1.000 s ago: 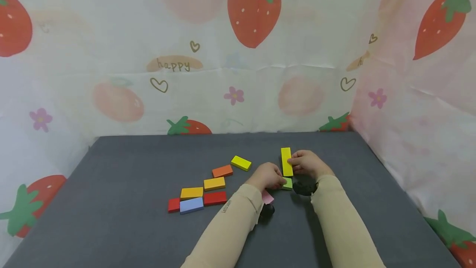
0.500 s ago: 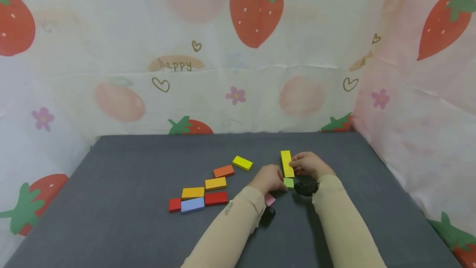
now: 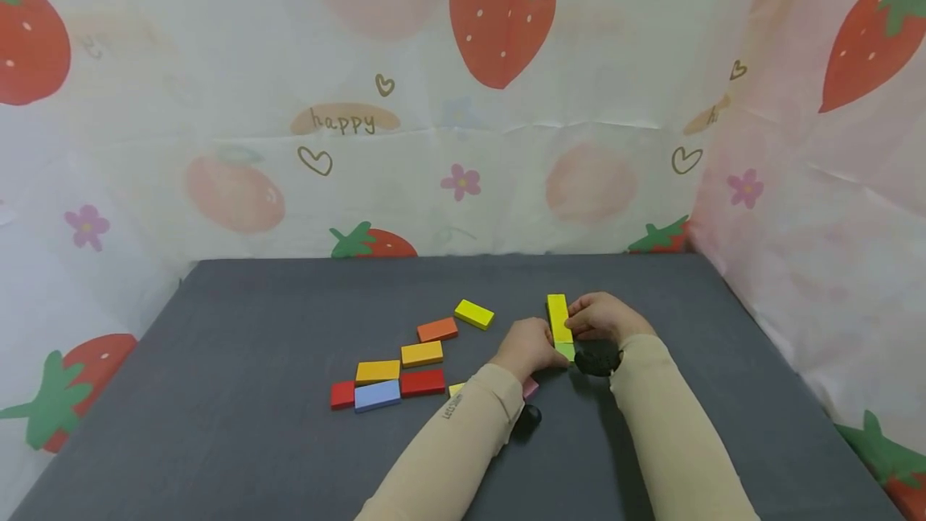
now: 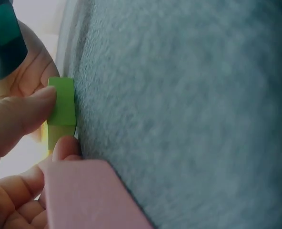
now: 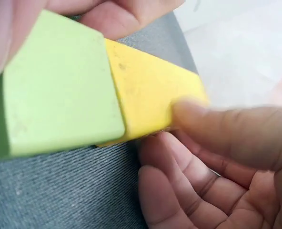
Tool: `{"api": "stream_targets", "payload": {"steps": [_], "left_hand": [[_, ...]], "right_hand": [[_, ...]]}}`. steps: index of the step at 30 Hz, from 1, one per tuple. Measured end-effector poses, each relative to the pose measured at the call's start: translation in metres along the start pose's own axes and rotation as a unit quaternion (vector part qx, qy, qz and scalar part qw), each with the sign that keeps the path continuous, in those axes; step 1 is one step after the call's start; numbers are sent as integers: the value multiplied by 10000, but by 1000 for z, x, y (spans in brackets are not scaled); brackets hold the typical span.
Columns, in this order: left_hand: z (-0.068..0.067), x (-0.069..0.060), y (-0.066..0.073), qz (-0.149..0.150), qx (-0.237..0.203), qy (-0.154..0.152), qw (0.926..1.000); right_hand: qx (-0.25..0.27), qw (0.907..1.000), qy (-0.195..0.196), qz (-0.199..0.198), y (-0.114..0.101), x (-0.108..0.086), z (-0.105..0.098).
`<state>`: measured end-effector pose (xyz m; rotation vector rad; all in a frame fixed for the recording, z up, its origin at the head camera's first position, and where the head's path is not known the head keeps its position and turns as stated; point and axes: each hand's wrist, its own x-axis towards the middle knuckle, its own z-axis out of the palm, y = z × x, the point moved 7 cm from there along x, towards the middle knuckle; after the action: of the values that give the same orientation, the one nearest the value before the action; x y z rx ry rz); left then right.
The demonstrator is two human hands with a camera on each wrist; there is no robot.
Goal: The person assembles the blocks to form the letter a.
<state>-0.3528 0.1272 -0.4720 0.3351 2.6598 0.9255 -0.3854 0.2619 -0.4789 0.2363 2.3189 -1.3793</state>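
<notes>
In the head view, my left hand [image 3: 526,350] pinches a light green block [image 3: 564,351] at its near end. The left wrist view shows the thumb on one side of the green block [image 4: 62,102] and a fingertip on the other. My right hand [image 3: 606,317] holds a yellow block [image 3: 558,313] between thumb and curled fingers, from its right side. In the right wrist view the green block [image 5: 60,86] meets the end of the yellow block [image 5: 150,90]. A pink block [image 3: 530,387] lies beside my left wrist, partly hidden by it.
Left on the dark grey table [image 3: 239,424] lie a blue block [image 3: 377,395], a red block [image 3: 423,383], a smaller red one, amber blocks [image 3: 422,354], an orange block [image 3: 437,330] and a separate yellow block [image 3: 474,313]. My left sleeve [image 3: 448,445] partly covers a pale yellow block [image 3: 456,388].
The left hand has shifted slightly right, to the green block's near end. The yellow block has come slightly nearer. The head view has shifted a little.
</notes>
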Motion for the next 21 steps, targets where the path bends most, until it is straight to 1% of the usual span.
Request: {"api": "stream_targets", "payload": {"steps": [2, 8, 13, 17, 21], "left_hand": [[0, -2, 1, -62, -22, 56, 10000], [0, -4, 2, -105, -132, 241, 9996], [-1, -3, 2, -124, -248, 414, 9988], [-1, -4, 2, -163, -266, 405, 9987], [0, -5, 3, -221, -455, 342, 9981]], "right_hand": [[-81, 10000, -19, -44, 0, -2, 0], [-220, 9996, -12, -155, 0, -4, 0], [-254, 9995, -25, -178, 1, -2, 0], [-291, 9994, -29, -169, 2, -1, 0], [-314, 9994, 18, -123, 3, -1, 0]]}}
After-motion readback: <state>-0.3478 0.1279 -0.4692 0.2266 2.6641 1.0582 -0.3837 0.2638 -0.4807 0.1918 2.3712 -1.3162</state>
